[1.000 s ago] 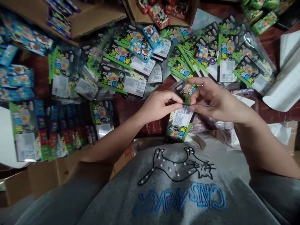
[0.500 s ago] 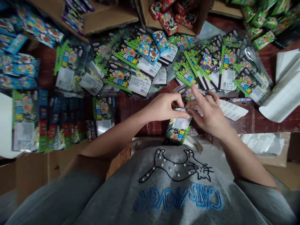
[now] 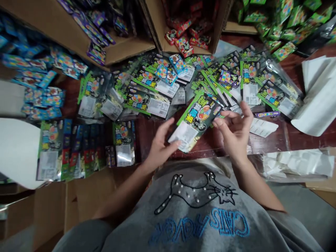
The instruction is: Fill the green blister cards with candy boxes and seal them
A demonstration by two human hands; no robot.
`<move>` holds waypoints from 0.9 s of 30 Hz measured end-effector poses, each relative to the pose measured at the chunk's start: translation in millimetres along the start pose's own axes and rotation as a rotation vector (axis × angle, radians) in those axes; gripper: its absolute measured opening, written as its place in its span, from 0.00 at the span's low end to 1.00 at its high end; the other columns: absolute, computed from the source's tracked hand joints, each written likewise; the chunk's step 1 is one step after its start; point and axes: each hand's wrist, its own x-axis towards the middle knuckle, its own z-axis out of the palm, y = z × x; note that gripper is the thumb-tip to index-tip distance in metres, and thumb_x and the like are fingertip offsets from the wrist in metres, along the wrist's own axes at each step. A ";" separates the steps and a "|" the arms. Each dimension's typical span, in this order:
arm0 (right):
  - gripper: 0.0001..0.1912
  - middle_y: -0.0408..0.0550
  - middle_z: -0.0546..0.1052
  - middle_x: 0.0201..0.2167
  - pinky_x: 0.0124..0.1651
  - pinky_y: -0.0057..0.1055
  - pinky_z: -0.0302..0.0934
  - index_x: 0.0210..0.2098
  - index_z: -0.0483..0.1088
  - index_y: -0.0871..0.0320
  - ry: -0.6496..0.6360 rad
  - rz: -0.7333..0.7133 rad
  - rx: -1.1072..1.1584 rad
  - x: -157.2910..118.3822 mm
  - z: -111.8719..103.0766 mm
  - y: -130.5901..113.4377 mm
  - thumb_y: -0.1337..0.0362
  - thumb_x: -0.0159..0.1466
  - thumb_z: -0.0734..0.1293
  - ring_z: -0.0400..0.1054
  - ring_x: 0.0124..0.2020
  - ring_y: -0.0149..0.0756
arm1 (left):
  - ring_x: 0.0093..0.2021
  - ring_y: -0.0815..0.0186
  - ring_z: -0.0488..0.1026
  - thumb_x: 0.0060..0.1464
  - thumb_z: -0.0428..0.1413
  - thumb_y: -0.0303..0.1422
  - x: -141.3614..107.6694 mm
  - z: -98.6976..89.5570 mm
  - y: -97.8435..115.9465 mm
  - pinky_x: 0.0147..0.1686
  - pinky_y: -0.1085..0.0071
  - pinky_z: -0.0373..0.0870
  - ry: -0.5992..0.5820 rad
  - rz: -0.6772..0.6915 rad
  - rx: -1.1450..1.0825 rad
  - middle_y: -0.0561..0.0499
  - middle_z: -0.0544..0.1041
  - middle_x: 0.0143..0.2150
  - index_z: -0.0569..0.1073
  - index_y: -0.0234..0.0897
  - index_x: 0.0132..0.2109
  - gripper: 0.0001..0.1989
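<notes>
A black and green printed packet [image 3: 196, 117] is tilted between my hands above the dark red table. My left hand [image 3: 164, 145] grips its lower left corner, thumb over the white label. At the packet's upper right edge is my right hand [image 3: 236, 131], thumb and index finger pinched at the corner, other fingers curled. Beyond the packet, more such packets [image 3: 148, 101] lie in overlapping piles, with small blue boxes [image 3: 166, 74] and a purple box [image 3: 229, 77] on top.
Cardboard boxes with purple packs [image 3: 97, 28] and red packs [image 3: 184, 46] stand at the back. Blue packs [image 3: 44, 96] lie left, green packs [image 3: 286, 21] back right. A row of packets [image 3: 49, 150] stands front left; white paper [image 3: 317, 98] lies right.
The packet has turned and risen from the table's front edge, its printed face now showing label-down. My hands have moved apart, and the view has shifted slightly.
</notes>
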 end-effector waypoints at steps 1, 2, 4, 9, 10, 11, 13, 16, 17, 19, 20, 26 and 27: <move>0.42 0.44 0.75 0.55 0.56 0.44 0.79 0.73 0.50 0.30 0.006 -0.025 0.009 3.7 4.2 2.5 0.52 0.69 0.75 0.78 0.47 0.37 | 0.73 0.50 0.68 0.65 0.66 0.42 -9.9 7.9 0.5 0.70 0.49 0.70 -0.052 -0.014 -0.025 0.47 0.66 0.77 0.59 0.55 0.77 0.39; 0.41 0.44 0.76 0.54 0.56 0.44 0.79 0.73 0.52 0.30 -0.001 -0.047 0.009 7.1 6.9 3.8 0.53 0.69 0.75 0.77 0.48 0.37 | 0.73 0.50 0.68 0.64 0.68 0.41 -16.1 14.5 1.7 0.70 0.49 0.70 -0.091 -0.013 -0.067 0.45 0.67 0.76 0.59 0.54 0.77 0.40; 0.42 0.45 0.76 0.54 0.57 0.43 0.78 0.73 0.54 0.30 -0.038 -0.072 -0.008 11.6 9.2 3.0 0.54 0.67 0.76 0.76 0.51 0.39 | 0.71 0.51 0.71 0.62 0.69 0.40 -17.3 23.0 4.9 0.67 0.52 0.73 -0.147 0.002 -0.130 0.44 0.70 0.74 0.59 0.53 0.77 0.43; 0.48 0.47 0.73 0.61 0.53 0.42 0.78 0.78 0.46 0.28 -0.198 -0.108 -0.046 9.0 9.5 -9.3 0.57 0.69 0.74 0.76 0.50 0.39 | 0.59 0.57 0.78 0.63 0.67 0.38 15.4 23.0 12.0 0.51 0.64 0.81 0.014 0.069 -0.115 0.44 0.77 0.62 0.64 0.49 0.71 0.34; 0.48 0.47 0.73 0.61 0.53 0.42 0.78 0.79 0.44 0.29 -0.228 -0.112 -0.061 7.1 8.8 -11.5 0.57 0.70 0.73 0.76 0.50 0.39 | 0.59 0.57 0.78 0.64 0.66 0.38 20.4 22.2 13.3 0.50 0.65 0.81 0.017 0.078 -0.113 0.44 0.77 0.61 0.63 0.48 0.71 0.34; 0.47 0.48 0.73 0.61 0.53 0.43 0.78 0.80 0.42 0.30 -0.259 -0.110 -0.080 4.9 7.5 -13.1 0.57 0.71 0.71 0.76 0.49 0.40 | 0.59 0.57 0.79 0.64 0.65 0.38 23.2 21.7 14.5 0.49 0.66 0.81 -0.006 0.072 -0.116 0.43 0.77 0.61 0.62 0.48 0.72 0.34; 0.46 0.49 0.76 0.57 0.51 0.44 0.78 0.81 0.40 0.33 -0.341 -0.086 -0.115 -0.4 3.2 -14.5 0.57 0.73 0.69 0.76 0.47 0.41 | 0.57 0.57 0.80 0.63 0.64 0.36 23.1 21.1 16.5 0.46 0.67 0.81 -0.087 0.019 -0.124 0.43 0.78 0.59 0.60 0.47 0.73 0.36; 0.46 0.48 0.78 0.50 0.45 0.40 0.77 0.81 0.42 0.34 -0.430 -0.031 -0.130 -9.4 -3.7 -13.3 0.57 0.72 0.69 0.75 0.40 0.40 | 0.54 0.58 0.80 0.60 0.64 0.33 16.4 19.2 18.3 0.44 0.68 0.80 -0.191 -0.058 -0.149 0.43 0.78 0.57 0.60 0.46 0.71 0.36; 0.46 0.47 0.79 0.48 0.44 0.39 0.77 0.81 0.43 0.35 -0.435 -0.016 -0.130 -11.9 -4.7 -12.6 0.57 0.72 0.70 0.75 0.40 0.40 | 0.52 0.59 0.80 0.60 0.64 0.33 15.2 17.7 18.7 0.43 0.68 0.79 -0.210 -0.070 -0.152 0.44 0.79 0.55 0.61 0.45 0.70 0.34; 0.46 0.47 0.79 0.46 0.46 0.40 0.77 0.81 0.45 0.34 -0.434 0.007 -0.131 -14.9 -2.7 -11.8 0.57 0.71 0.71 0.76 0.42 0.42 | 0.48 0.61 0.80 0.62 0.62 0.35 16.1 12.6 18.9 0.42 0.69 0.78 -0.208 -0.074 -0.119 0.46 0.79 0.50 0.66 0.43 0.63 0.25; 0.47 0.47 0.80 0.46 0.47 0.42 0.78 0.81 0.45 0.34 -0.427 0.003 -0.134 -15.3 0.5 -11.9 0.57 0.71 0.71 0.77 0.43 0.43 | 0.48 0.62 0.80 0.65 0.61 0.37 17.9 9.2 18.7 0.43 0.68 0.77 -0.177 -0.060 -0.091 0.46 0.79 0.49 0.68 0.42 0.59 0.19; 0.50 0.55 0.77 0.64 0.64 0.54 0.74 0.81 0.32 0.33 -0.465 -0.006 -0.141 -10.3 35.8 -14.3 0.57 0.74 0.68 0.77 0.61 0.50 | 0.55 0.62 0.80 0.68 0.61 0.42 22.5 -8.5 12.5 0.55 0.63 0.75 0.061 0.017 -0.131 0.43 0.82 0.53 0.71 0.40 0.47 0.12; 0.49 0.54 0.79 0.61 0.64 0.54 0.74 0.82 0.30 0.34 -0.487 -0.015 -0.132 -9.1 40.3 -13.8 0.57 0.74 0.67 0.78 0.60 0.49 | 0.52 0.63 0.80 0.67 0.62 0.42 20.8 -10.2 12.0 0.54 0.65 0.75 0.094 -0.007 -0.150 0.45 0.83 0.51 0.71 0.40 0.49 0.13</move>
